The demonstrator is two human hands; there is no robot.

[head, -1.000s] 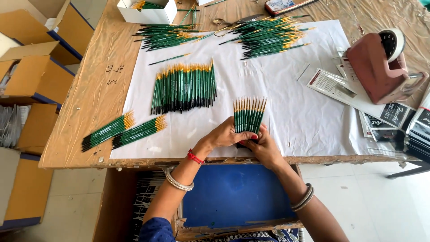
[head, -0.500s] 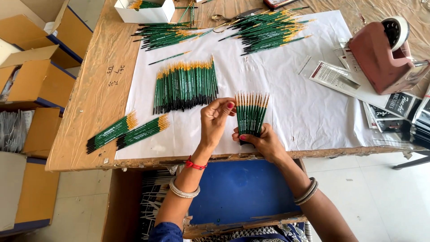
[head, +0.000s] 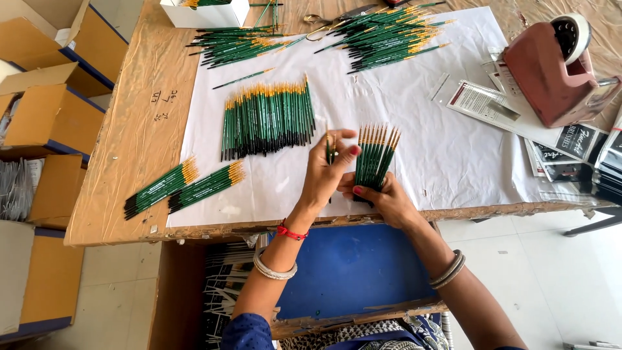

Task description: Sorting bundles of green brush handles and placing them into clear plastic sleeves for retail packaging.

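My right hand (head: 387, 198) grips a fanned bunch of thin green paintbrushes (head: 374, 155) by their dark lower ends, tips pointing away from me. My left hand (head: 327, 174) is raised beside it and pinches a single green brush (head: 330, 148) between thumb and fingers. Both hands hover over the near edge of the white paper sheet (head: 440, 149) on the brown table (head: 139, 142). A neat row of green brushes (head: 267, 118) lies on the paper just left of my left hand.
Two small brush bundles (head: 184, 185) lie near the table's left front. Loose brush piles (head: 389, 32) and a white box (head: 207, 11) sit at the back. A red tape dispenser (head: 557, 71) and printed packets (head: 492, 104) are right. Cardboard boxes (head: 45, 116) stand left.
Both hands rose from the paper with the bunch. My left hand has pulled a single brush away from the fan while my right keeps holding the rest.
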